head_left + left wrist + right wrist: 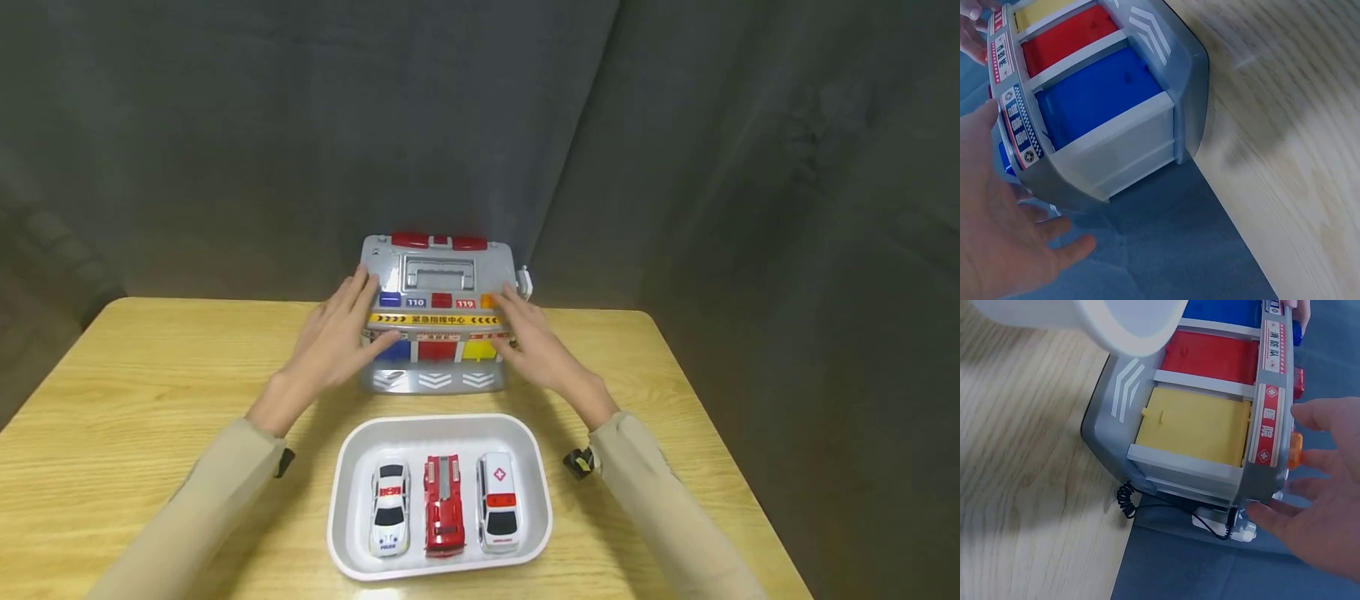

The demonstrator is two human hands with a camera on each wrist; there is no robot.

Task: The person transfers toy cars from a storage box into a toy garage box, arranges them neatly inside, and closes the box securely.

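Now both hands, left hand (333,337) & right hand (534,343), fingers straight, flanking toy garage (437,312).

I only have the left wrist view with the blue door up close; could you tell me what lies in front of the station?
Observer: A white tray sits there, holding three toy vehicles.
Operator: Which vehicles, please?
Observer: A police car, a red fire truck and an ambulance, side by side.
Operator: And where is the right hand?
Observer: The right hand rests open against the toy station, at its right end, by the yellow door.
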